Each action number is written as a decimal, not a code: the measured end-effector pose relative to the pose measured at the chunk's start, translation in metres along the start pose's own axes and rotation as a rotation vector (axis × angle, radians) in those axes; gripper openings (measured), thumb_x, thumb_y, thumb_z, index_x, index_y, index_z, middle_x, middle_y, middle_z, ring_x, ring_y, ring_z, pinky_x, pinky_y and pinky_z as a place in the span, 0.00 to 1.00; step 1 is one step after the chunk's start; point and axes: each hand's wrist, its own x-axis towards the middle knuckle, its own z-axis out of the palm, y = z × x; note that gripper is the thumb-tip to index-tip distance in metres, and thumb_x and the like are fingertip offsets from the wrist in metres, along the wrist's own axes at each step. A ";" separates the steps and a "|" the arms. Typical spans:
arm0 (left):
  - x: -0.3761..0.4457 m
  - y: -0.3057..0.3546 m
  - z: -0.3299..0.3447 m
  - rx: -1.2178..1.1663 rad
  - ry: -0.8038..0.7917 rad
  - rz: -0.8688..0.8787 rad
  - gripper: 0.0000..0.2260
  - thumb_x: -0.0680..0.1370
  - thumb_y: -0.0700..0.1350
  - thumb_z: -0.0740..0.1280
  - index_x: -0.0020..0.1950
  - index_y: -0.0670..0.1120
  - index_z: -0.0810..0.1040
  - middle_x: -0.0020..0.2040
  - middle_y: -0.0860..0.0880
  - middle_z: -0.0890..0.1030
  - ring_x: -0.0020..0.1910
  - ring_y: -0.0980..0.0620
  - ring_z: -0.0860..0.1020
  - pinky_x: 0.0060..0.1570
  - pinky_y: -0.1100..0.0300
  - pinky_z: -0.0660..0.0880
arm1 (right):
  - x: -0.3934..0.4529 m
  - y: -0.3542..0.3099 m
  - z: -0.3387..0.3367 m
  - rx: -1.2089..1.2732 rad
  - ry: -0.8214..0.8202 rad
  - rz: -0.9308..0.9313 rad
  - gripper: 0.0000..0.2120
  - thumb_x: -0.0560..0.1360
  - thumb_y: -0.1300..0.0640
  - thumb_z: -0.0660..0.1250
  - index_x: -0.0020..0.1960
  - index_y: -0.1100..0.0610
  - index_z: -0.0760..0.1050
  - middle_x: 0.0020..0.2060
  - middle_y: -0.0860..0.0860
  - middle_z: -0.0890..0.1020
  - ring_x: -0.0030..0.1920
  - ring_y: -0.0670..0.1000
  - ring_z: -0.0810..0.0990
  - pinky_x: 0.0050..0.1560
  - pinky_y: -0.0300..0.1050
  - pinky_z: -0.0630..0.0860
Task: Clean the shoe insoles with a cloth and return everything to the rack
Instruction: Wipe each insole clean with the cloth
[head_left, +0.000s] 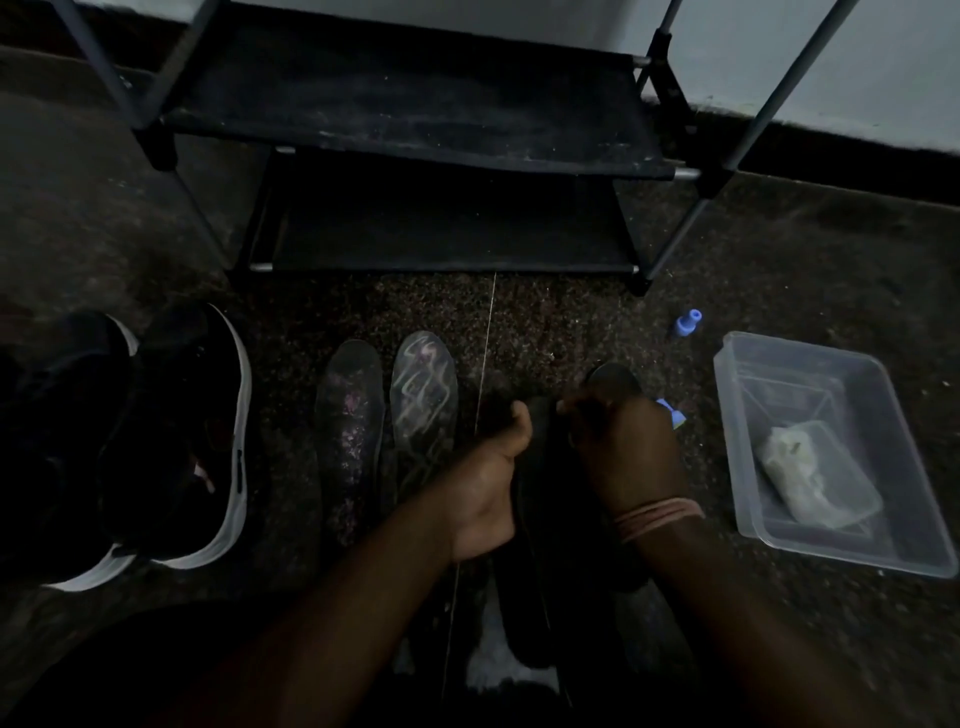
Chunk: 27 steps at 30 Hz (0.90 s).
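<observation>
Both grips closed — left hand and right hand on dark insole, bare floor ahead.

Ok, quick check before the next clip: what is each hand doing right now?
Left hand: curled, gripping the dark shoe by its side.
Right hand: curled around the dark insole at the shoe's opening.
</observation>
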 end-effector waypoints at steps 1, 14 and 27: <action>-0.001 0.000 0.001 0.006 -0.013 -0.006 0.30 0.82 0.65 0.53 0.71 0.46 0.77 0.66 0.44 0.81 0.66 0.46 0.78 0.66 0.50 0.73 | 0.001 0.001 -0.002 0.009 -0.017 0.015 0.05 0.74 0.58 0.70 0.42 0.50 0.82 0.42 0.53 0.83 0.44 0.54 0.82 0.49 0.53 0.77; 0.003 0.008 -0.010 -0.047 0.070 0.001 0.27 0.81 0.65 0.55 0.61 0.45 0.82 0.57 0.43 0.85 0.55 0.46 0.83 0.55 0.51 0.78 | -0.012 -0.027 0.005 0.089 -0.184 -0.119 0.05 0.75 0.57 0.68 0.43 0.51 0.83 0.36 0.46 0.83 0.38 0.45 0.81 0.44 0.43 0.78; 0.003 0.042 -0.029 -0.347 0.183 0.309 0.33 0.81 0.66 0.54 0.73 0.42 0.74 0.65 0.40 0.80 0.63 0.44 0.79 0.61 0.48 0.75 | 0.002 -0.013 -0.017 0.397 -0.707 0.422 0.06 0.78 0.59 0.69 0.49 0.62 0.80 0.35 0.57 0.82 0.31 0.48 0.79 0.30 0.39 0.75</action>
